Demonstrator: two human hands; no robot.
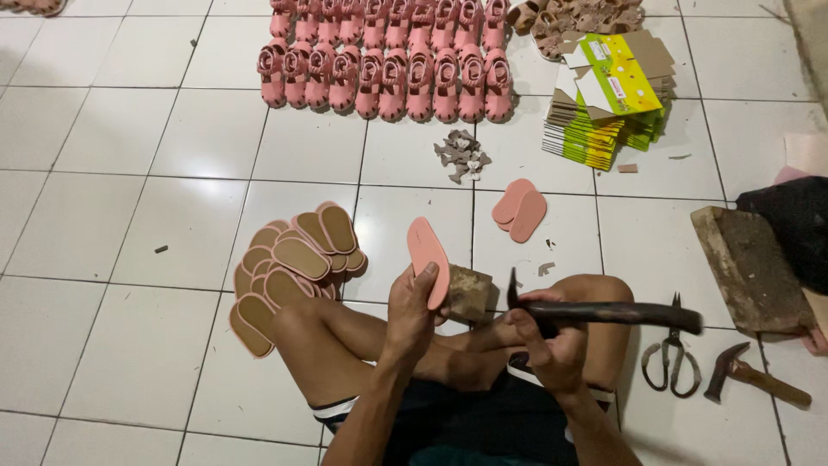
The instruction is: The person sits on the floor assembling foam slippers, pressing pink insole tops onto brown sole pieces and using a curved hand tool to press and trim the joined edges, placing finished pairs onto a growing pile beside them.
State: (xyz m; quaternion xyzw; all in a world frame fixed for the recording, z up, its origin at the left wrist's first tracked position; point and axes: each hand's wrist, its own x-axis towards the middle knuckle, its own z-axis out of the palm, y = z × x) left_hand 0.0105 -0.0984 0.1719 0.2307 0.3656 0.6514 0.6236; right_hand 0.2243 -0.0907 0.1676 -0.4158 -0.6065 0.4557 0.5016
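My left hand (411, 312) grips a pink shoe sole (429, 255), held upright on its edge over a small wooden block (470, 292) that rests between my crossed legs. My right hand (543, 335) holds a dark hammer (604, 312) lying level, its head just right of the block and its handle pointing right. A heap of brown-faced insoles with pink rims (289, 263) lies by my left knee. Two pink soles (520, 210) lie on the white floor tiles ahead of me.
Rows of finished pink sandals (388, 69) line the far floor. Stacked flat yellow-green cartons (604, 103) sit at back right, with grey scraps (462, 155) nearby. Right of my leg lie scissors (668, 358), a second hammer (750, 373) and a wooden slab (750, 267).
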